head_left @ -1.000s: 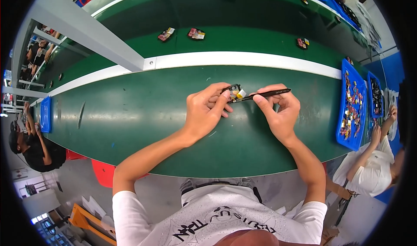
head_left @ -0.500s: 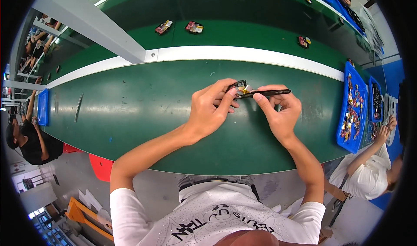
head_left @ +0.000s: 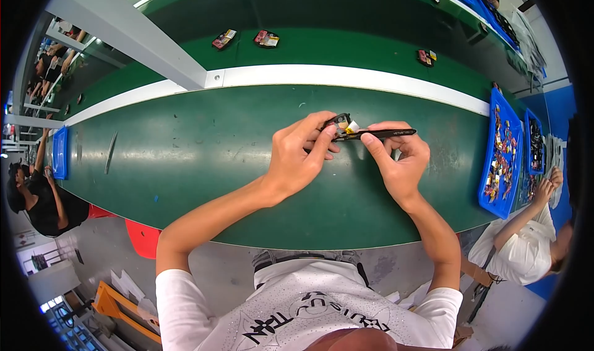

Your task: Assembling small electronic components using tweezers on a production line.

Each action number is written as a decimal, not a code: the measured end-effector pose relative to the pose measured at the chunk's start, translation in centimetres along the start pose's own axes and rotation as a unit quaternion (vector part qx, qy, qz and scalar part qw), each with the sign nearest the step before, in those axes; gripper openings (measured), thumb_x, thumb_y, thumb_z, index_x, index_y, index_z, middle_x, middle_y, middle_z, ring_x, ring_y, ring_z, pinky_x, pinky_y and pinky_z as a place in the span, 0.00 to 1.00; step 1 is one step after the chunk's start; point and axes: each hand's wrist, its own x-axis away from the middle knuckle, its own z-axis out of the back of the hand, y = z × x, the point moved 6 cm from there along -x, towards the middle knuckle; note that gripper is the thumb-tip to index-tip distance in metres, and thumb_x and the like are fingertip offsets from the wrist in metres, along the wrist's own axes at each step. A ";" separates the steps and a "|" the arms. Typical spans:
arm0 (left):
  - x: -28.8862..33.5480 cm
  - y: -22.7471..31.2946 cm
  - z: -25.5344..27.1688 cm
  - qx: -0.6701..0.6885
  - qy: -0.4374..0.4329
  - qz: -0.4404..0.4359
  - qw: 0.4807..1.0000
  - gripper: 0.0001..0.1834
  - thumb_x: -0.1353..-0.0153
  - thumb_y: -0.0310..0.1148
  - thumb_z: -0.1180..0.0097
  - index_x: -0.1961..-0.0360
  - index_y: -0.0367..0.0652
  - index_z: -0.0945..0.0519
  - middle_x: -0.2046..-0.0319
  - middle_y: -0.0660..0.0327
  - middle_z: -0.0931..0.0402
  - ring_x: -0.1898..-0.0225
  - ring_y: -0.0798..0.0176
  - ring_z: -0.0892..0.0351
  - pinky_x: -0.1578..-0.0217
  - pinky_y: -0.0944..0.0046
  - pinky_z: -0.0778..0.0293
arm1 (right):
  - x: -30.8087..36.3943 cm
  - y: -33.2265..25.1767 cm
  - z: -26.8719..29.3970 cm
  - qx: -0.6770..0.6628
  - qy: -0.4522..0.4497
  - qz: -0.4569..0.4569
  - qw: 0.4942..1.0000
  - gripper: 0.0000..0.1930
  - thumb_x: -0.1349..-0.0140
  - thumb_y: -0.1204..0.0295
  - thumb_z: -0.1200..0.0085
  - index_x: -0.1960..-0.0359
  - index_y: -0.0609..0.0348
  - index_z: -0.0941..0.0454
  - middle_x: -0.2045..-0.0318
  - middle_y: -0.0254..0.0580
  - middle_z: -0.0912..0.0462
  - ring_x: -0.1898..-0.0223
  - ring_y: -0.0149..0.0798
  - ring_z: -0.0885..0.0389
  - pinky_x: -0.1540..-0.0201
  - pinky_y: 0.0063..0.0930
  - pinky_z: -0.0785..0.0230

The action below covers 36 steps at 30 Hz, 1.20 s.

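Observation:
My left hand point(head_left: 301, 153) pinches a small dark part with a yellow patch point(head_left: 344, 124) between thumb and fingers, just above the green table point(head_left: 185, 159). My right hand point(head_left: 396, 161) grips black tweezers point(head_left: 377, 132) lying level, with their tip against the small part. Both hands are close together near the middle of the table, fingertips almost touching.
A white strip point(head_left: 346, 77) separates my table from a green belt carrying small parts point(head_left: 266, 38), point(head_left: 223, 39), point(head_left: 426, 56). Blue trays of small parts point(head_left: 502, 156), point(head_left: 534, 145) stand at the right. A blue tray point(head_left: 59, 151) lies far left. Other people sit at left point(head_left: 37, 196) and right point(head_left: 532, 239).
Both hands stay together on the small part and tweezers; they have shifted only slightly, and the camera view has tilted a little.

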 end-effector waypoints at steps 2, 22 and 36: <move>-0.1 0.0 -0.2 0.005 -0.001 -0.001 1.000 0.13 0.28 0.23 0.45 0.46 0.29 0.21 0.60 0.49 0.14 0.66 0.59 0.10 0.72 0.67 0.14 | 0.0 0.1 0.2 0.001 0.002 -0.004 1.000 0.07 0.41 0.80 0.31 0.62 0.66 0.15 0.75 0.31 0.15 0.84 0.15 0.35 0.80 0.14 0.48; 0.2 0.2 -0.5 0.009 -0.016 -0.009 1.000 0.14 0.28 0.24 0.45 0.45 0.29 0.21 0.59 0.48 0.14 0.65 0.58 0.10 0.71 0.67 0.13 | 0.3 1.4 0.2 -0.112 -0.023 -0.155 0.981 0.06 0.37 0.80 0.33 0.61 0.67 0.17 0.76 0.28 0.18 0.80 0.13 0.36 0.79 0.13 0.49; -0.8 -1.4 -0.8 0.177 -0.103 0.134 0.969 0.15 0.26 0.28 0.47 0.45 0.26 0.23 0.60 0.47 0.15 0.70 0.58 0.12 0.75 0.67 0.16 | 0.2 1.6 1.0 -0.123 -0.044 -0.122 0.984 0.07 0.39 0.83 0.33 0.61 0.67 0.17 0.73 0.33 0.15 0.80 0.14 0.34 0.78 0.13 0.47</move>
